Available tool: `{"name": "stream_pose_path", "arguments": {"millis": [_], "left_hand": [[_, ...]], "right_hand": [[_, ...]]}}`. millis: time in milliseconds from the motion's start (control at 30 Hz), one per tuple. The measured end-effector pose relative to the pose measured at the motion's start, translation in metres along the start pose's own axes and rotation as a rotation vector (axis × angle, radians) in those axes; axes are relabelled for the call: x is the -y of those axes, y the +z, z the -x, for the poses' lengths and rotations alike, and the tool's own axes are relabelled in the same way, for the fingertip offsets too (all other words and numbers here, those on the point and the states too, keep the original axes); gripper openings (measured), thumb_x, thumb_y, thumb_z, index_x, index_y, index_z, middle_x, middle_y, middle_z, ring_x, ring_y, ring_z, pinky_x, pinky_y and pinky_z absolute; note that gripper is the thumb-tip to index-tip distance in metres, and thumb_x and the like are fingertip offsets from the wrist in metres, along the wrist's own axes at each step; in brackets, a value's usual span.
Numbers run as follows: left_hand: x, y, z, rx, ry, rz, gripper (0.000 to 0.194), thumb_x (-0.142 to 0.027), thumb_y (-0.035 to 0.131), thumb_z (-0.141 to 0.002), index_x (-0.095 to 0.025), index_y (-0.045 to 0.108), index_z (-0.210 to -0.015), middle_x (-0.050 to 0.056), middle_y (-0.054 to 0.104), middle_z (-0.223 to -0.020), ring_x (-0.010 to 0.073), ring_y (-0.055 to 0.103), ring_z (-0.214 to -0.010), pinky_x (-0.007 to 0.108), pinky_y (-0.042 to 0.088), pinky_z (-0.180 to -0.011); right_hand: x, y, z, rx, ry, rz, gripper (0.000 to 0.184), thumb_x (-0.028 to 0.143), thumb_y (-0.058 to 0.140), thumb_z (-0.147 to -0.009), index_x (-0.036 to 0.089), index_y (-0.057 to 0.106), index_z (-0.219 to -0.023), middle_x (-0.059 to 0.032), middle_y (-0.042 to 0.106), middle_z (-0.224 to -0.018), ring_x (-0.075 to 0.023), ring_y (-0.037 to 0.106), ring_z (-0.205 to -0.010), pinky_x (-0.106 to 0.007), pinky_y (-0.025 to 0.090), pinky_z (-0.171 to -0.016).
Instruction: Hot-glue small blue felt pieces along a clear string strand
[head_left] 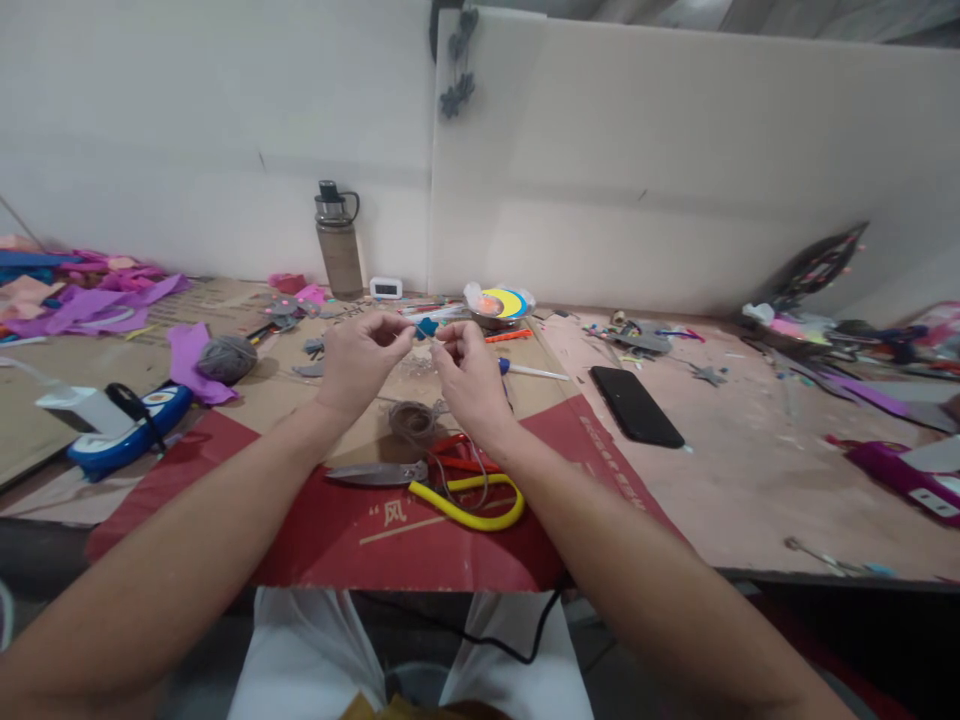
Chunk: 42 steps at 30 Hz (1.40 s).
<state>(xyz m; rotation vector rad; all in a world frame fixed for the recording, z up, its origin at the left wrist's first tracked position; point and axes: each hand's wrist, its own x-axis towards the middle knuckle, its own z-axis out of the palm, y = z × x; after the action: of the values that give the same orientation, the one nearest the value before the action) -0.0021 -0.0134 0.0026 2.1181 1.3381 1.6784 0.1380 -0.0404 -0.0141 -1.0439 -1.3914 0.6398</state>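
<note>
A small dark-blue piece [427, 328], perhaps felt and roughly star-shaped, is held up over the table between both hands. My left hand [360, 358] pinches at its left edge with thumb and forefinger. From the other side, the closed fingertips of my right hand [471, 378] meet its lower right; a thin thread may be there, too fine to make out. Below the hands lies a small coil of grey-brown cord [412, 422], its strand looping over scissors with yellow and red handles [480, 522]. The scissor blades [375, 474] point left on a red sheet [315, 555].
A water bottle [341, 255] and a small white digital clock [385, 288] stand by the back wall. Grey yarn [226, 358], a blue power strip [131, 435] and coloured felt scraps [97, 300] are leftward. To the right lie a black phone [636, 405] and a grey star [707, 375].
</note>
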Motion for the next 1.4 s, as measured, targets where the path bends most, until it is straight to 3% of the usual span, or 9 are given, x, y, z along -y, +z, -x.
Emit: {"name": "stream_pose_path", "arguments": {"millis": [133, 333, 733, 1233, 1400], "left_hand": [[-0.001, -0.001, 0.000, 0.006, 0.004, -0.006, 0.011, -0.027, 0.066, -0.076, -0.019, 0.073, -0.078, 0.001, 0.071, -0.071, 0.0116, 0.060, -0.061, 0.024, 0.044, -0.058], [-0.004, 0.000, 0.001, 0.024, -0.002, 0.010, 0.014, -0.030, 0.065, -0.076, -0.019, 0.073, -0.078, 0.002, 0.071, -0.070, 0.0120, 0.059, -0.061, 0.024, 0.044, -0.057], [-0.002, 0.001, 0.003, 0.047, 0.029, 0.014, 0.012, -0.027, 0.065, -0.076, -0.018, 0.073, -0.079, 0.002, 0.070, -0.072, 0.0121, 0.060, -0.063, 0.024, 0.045, -0.060], [-0.005, 0.002, 0.004, 0.045, 0.073, -0.016, 0.011, -0.024, 0.062, -0.076, -0.018, 0.071, -0.075, 0.001, 0.068, -0.070, 0.0114, 0.058, -0.062, 0.024, 0.044, -0.061], [-0.008, 0.001, 0.003, 0.045, 0.016, 0.040, 0.012, -0.025, 0.061, -0.076, -0.018, 0.070, -0.074, 0.001, 0.068, -0.069, 0.0114, 0.056, -0.060, 0.024, 0.043, -0.057]], "right_hand": [[0.009, -0.002, 0.002, 0.037, -0.100, 0.096, 0.008, 0.027, 0.053, -0.084, 0.020, 0.053, -0.088, 0.0067, 0.044, -0.062, -0.0095, 0.042, -0.058, -0.025, 0.033, -0.059], [0.015, -0.006, 0.001, -0.016, -0.098, 0.124, 0.009, 0.030, 0.056, -0.084, 0.021, 0.057, -0.084, 0.0078, 0.038, -0.055, -0.0090, 0.037, -0.053, -0.025, 0.029, -0.056], [0.009, -0.005, -0.003, -0.008, -0.095, 0.114, 0.018, 0.035, 0.052, -0.086, 0.020, 0.060, -0.080, 0.0026, 0.053, -0.066, -0.0110, 0.045, -0.063, -0.025, 0.032, -0.060], [0.009, -0.002, 0.000, 0.022, -0.094, 0.027, 0.024, 0.037, 0.052, -0.086, 0.019, 0.059, -0.072, 0.0032, 0.051, -0.064, -0.0108, 0.044, -0.063, -0.025, 0.034, -0.062], [0.007, -0.002, 0.000, 0.024, -0.082, 0.034, 0.023, 0.037, 0.052, -0.086, 0.019, 0.062, -0.075, 0.0031, 0.053, -0.064, -0.0107, 0.045, -0.063, -0.025, 0.034, -0.062]]}}
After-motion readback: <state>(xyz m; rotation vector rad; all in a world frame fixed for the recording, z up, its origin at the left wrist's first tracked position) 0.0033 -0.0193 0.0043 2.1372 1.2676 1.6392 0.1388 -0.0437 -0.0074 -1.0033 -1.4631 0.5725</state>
